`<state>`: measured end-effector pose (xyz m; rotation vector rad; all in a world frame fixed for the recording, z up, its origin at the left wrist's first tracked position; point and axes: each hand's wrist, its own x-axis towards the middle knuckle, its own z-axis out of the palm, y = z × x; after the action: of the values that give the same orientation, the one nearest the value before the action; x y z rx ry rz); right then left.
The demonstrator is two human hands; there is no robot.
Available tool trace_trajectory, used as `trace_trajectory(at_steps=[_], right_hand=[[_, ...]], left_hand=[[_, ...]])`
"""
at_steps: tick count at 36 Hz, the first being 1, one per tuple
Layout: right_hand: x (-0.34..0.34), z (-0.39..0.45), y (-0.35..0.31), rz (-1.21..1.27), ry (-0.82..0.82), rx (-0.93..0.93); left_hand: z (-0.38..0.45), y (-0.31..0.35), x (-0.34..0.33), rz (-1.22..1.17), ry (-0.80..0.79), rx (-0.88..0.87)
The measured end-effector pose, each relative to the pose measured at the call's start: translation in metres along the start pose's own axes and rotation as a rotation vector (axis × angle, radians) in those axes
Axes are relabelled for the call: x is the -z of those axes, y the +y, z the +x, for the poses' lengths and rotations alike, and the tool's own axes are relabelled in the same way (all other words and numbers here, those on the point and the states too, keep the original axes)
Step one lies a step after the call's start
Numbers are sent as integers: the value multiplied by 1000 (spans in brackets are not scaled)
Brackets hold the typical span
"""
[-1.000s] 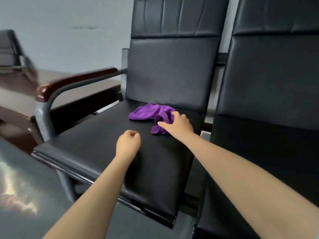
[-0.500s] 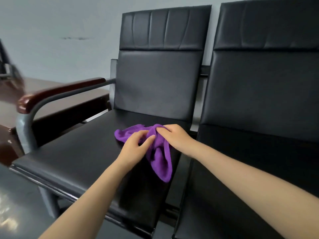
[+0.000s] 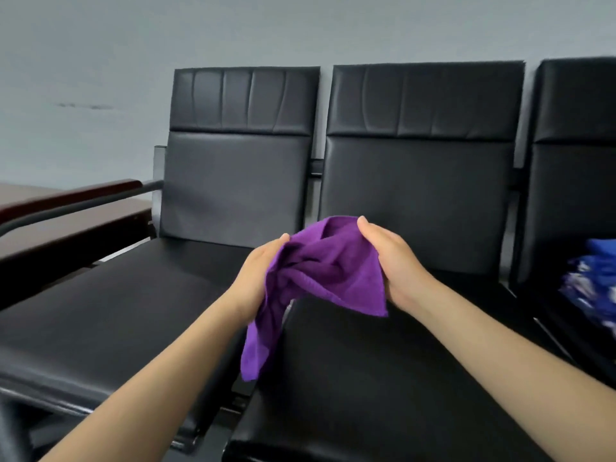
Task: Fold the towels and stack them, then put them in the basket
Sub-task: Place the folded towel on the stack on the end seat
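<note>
- At the far left of the frame, a dark brown wooden table [image 3: 50,225] runs back toward the grey wall [image 3: 100,61], with a wood-topped armrest [image 3: 76,195] on a grey metal bar in front of it.
- Just right of the armrest stands the left black chair [image 3: 240,181], its seat filling the lower left of the frame and lying bare.
- Left of centre, the left hand [image 3: 258,278] reaches up from the bottom edge on a bare forearm; its fingers are curled round the bunched left side of the purple towel [image 3: 326,271], with the thumb tip showing at the towel's upper edge.
- At centre frame the purple towel is lifted clear of both seats, crumpled between the two hands above the gap between the left and middle chairs; one corner hangs down toward lower centre, another points down to the right beside the right wrist.
- Right of centre, the right hand [image 3: 391,261] grips the towel's right side, thumb on top at the upper fold and fingers hidden behind the cloth.
- Behind and below the hands is the middle black chair [image 3: 423,181], its seat filling the lower centre and right.
- At the far right edge, a third black chair [image 3: 576,161] bears blurred blue cloth [image 3: 593,278] on its seat; what it is cannot be told.
</note>
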<state>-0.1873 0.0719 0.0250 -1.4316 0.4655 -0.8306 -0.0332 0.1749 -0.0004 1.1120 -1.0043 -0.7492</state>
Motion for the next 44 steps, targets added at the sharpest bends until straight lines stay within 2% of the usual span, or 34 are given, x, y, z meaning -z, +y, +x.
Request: trace_trajectory(at_steps=[2, 3, 5, 6, 9, 11, 16, 22, 27, 30, 32, 38, 42, 44], right_hand=[[17, -10, -17, 12, 101, 12], [24, -15, -25, -14, 150, 27], [43, -24, -36, -32, 233, 62], [48, -26, -39, -27, 259, 64], [71, -42, -40, -84, 339, 57], [88, -52, -32, -110, 373, 30], [121, -67, 1, -126, 501, -61], [145, -76, 22, -221, 549, -97], [145, -74, 21, -312, 576, -67], [144, -74, 20, -378, 565, -49], [144, -74, 19, -404, 543, -18], [146, -78, 20, -604, 478, 68], [151, -86, 22, -696, 376, 110], [153, -91, 21, -743, 309, 122]], left_hand=[[1, 8, -30, -76, -160, 109], [1, 10, -44, -76, -188, 148], [6, 9, -73, 51, -225, 198], [8, 8, -82, 211, -219, 179], [-5, -7, -112, 615, -342, 60], [-13, -21, -126, 754, -354, 40], [2, -52, -138, 966, -343, -203], [16, -78, -133, 927, -245, -400], [20, -74, -138, 816, -57, -460], [21, -66, -138, 781, -123, -453], [21, -64, -137, 800, -164, -416], [18, -60, -132, 778, -203, -146], [12, -57, -131, 776, -161, -63], [11, -54, -129, 702, -99, 22]])
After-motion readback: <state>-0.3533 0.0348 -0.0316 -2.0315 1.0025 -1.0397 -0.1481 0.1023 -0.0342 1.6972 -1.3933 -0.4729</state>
